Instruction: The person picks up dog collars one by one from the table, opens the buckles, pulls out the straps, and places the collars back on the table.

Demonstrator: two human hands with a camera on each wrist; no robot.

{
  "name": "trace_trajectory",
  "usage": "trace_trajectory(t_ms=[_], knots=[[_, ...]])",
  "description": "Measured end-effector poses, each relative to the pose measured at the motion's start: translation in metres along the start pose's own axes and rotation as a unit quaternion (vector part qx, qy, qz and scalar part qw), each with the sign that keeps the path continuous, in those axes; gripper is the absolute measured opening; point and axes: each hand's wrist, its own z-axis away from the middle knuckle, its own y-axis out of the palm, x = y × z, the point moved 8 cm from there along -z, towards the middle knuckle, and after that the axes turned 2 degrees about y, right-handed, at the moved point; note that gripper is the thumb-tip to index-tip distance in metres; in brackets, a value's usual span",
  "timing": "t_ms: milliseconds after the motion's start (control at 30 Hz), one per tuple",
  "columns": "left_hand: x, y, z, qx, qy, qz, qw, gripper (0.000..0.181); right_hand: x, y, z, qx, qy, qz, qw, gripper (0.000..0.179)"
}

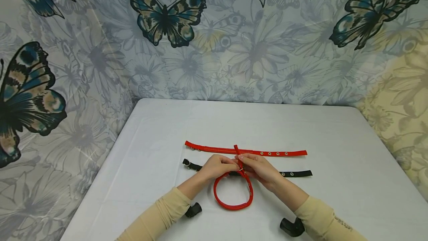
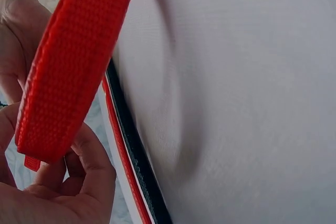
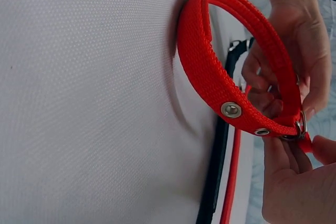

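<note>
A red collar is closed into a loop through its metal buckle and held up over the table. My left hand grips it near the buckle. Thumb and fingers of my right hand pinch the strap's free end, which points away from me past the buckle. Metal eyelets show along the webbing in the right wrist view. In the left wrist view, the wide red band covers part of the hands.
A black collar lies straight across the white table, partly hidden behind my hands. Beyond it a second red collar is laid out flat. Black devices sit by both forearms. Butterfly-patterned cloth hangs behind the table.
</note>
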Motion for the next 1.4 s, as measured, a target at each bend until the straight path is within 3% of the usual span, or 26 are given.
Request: trace_trajectory(t_ms=[400,667,1133,1400], knots=[[0.008,0.003,0.002,-0.022,-0.054,0.062,0.9964,0.019,0.000,0.000,0.001,0.005,-0.003,-0.008,0.9999,0.042],[0.015,0.005,0.000,-0.015,-0.079,0.094,0.9923,0.021,0.000,0.000,0.001,0.004,-0.005,-0.026,0.9996,0.039],[0.019,0.007,0.001,-0.012,-0.090,0.140,0.9860,0.020,-0.001,0.001,0.003,0.015,0.002,-0.058,0.9982,0.043],[0.020,0.007,0.001,-0.018,-0.076,0.161,0.9838,0.019,-0.001,0.000,0.003,0.021,0.000,-0.068,0.9975,0.039]])
